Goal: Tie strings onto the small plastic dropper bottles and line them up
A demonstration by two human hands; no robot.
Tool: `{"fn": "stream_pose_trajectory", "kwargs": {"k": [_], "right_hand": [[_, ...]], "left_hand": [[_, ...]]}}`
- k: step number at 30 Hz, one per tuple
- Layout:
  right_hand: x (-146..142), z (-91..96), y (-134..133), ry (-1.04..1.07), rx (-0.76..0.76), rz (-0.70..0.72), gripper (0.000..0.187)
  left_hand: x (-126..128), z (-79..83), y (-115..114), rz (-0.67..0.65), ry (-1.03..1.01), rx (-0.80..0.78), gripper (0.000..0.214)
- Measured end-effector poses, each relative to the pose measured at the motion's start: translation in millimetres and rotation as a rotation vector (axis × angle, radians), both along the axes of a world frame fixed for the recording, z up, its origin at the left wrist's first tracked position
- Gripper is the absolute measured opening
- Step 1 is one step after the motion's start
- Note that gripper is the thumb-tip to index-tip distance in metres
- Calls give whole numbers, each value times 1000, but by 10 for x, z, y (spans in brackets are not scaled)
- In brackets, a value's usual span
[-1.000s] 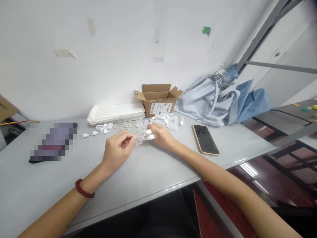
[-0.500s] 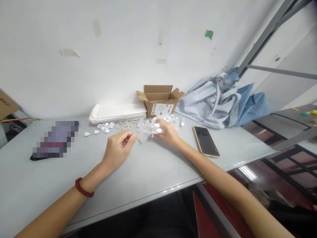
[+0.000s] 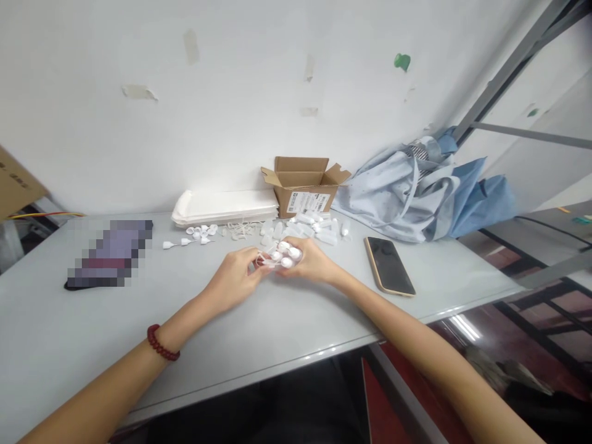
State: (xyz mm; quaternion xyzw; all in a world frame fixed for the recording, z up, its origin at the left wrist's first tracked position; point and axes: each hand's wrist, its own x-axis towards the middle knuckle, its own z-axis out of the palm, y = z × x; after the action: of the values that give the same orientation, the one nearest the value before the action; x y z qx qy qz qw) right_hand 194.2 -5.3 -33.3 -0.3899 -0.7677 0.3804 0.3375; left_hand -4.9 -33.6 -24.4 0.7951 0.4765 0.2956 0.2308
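My right hand is closed around a bunch of small clear plastic bottles with white ends, held just above the grey table. My left hand meets it from the left, fingers pinched on one end of the bunch. A red bead bracelet circles my left wrist. Behind the hands lie more loose small bottles, thin white loops and several white caps.
An open cardboard box and a stack of white trays stand at the wall. A phone lies face up to the right, blue cloth behind it. A blurred dark object lies at left. The table edge runs near me.
My right hand drew back from the pile of bottles toward me with several bottles in it. My left hand closed in until both hands meet on the bunch.
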Motion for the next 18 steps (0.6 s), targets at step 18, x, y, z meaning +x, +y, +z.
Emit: {"fn": "stream_pose_trajectory", "kwargs": {"k": [18], "right_hand": [[-42,-130,-115,-363,1063,15,14]], "left_hand": [[19,22,12,59,-566,-776,36]]}}
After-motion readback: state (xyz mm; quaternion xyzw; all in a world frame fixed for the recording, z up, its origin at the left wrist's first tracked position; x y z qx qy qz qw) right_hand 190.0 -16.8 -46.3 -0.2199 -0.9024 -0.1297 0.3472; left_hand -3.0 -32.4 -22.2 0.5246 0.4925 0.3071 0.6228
